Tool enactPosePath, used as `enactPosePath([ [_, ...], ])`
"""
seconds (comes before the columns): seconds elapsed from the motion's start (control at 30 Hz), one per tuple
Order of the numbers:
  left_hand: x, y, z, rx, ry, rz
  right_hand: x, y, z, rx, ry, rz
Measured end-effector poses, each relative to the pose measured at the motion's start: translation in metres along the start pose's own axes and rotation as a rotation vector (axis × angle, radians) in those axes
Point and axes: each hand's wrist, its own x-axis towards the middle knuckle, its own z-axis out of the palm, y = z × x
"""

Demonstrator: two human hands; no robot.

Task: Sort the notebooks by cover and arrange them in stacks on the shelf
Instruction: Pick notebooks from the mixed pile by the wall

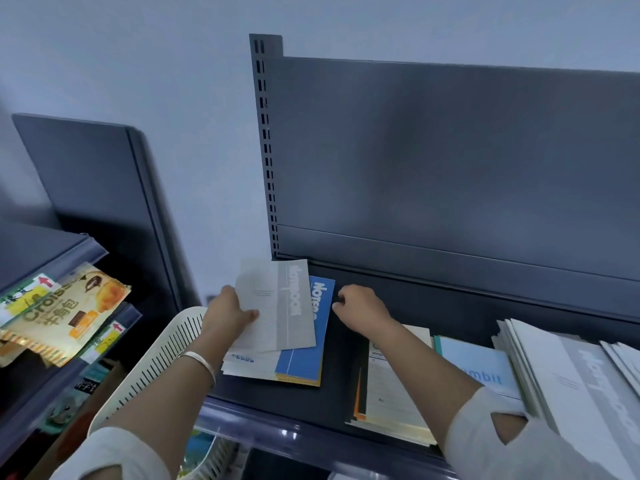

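My left hand (230, 315) grips a grey notebook (280, 306) by its left edge and holds it tilted above a small pile at the shelf's left end. That pile has a blue notebook (304, 351) on top. My right hand (360, 311) hovers just right of the blue notebook with fingers curled and holds nothing. Further right on the dark shelf (339, 368) lie a cream notebook stack (391, 393), a light blue notebook (478, 365) and a fanned stack of grey notebooks (571, 375).
A cream perforated basket (156, 362) hangs by my left forearm, below the shelf's left end. A neighbouring rack at the left holds croissant snack packs (65, 313). The shelf's grey back panel (450, 161) rises behind the stacks.
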Motion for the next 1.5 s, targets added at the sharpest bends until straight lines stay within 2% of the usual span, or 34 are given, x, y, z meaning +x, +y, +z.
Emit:
enactPosePath([
  [0.1, -0.002, -0.006, -0.006, -0.086, 0.063, 0.039, 0.002, -0.010, 0.011, 0.034, 0.001, 0.088],
  [0.27, -0.008, -0.014, -0.008, -0.252, 0.071, 0.051, 0.000, -0.028, 0.022, -0.117, -0.021, 0.152],
  [0.37, -0.009, -0.020, -0.008, -0.327, 0.064, 0.017, 0.001, -0.031, 0.023, 0.002, 0.025, 0.185],
  [0.63, -0.015, -0.022, -0.008, -0.488, 0.078, -0.007, 0.002, -0.036, 0.015, 0.186, 0.317, 0.070],
  [0.73, -0.015, -0.021, -0.009, -0.514, 0.111, 0.026, 0.002, -0.042, 0.016, 0.166, 0.260, 0.076],
  [0.9, -0.013, -0.020, -0.009, -0.587, 0.075, -0.007, -0.003, -0.046, 0.032, -0.172, -0.044, 0.018],
  [1.0, -0.012, -0.023, -0.009, -0.654, 0.022, -0.042, -0.004, -0.049, 0.040, -0.266, -0.072, -0.097],
  [1.13, -0.011, -0.030, -0.012, -0.626, 0.062, 0.010, -0.004, -0.051, 0.039, -0.260, -0.141, -0.161],
  [1.2, -0.011, -0.032, -0.016, -0.614, 0.075, 0.051, -0.005, -0.051, 0.039, -0.194, -0.154, -0.184],
  [1.3, -0.010, -0.031, -0.023, -0.689, 0.098, 0.094, -0.007, -0.052, 0.041, 0.078, -0.077, -0.188],
  [1.4, -0.010, -0.024, -0.032, -0.869, 0.136, 0.116, -0.013, -0.057, 0.032, 0.460, 0.081, -0.067],
  [1.5, -0.015, -0.008, -0.038, -1.006, 0.153, 0.125, -0.020, -0.061, 0.018, 0.800, 0.068, 0.051],
])
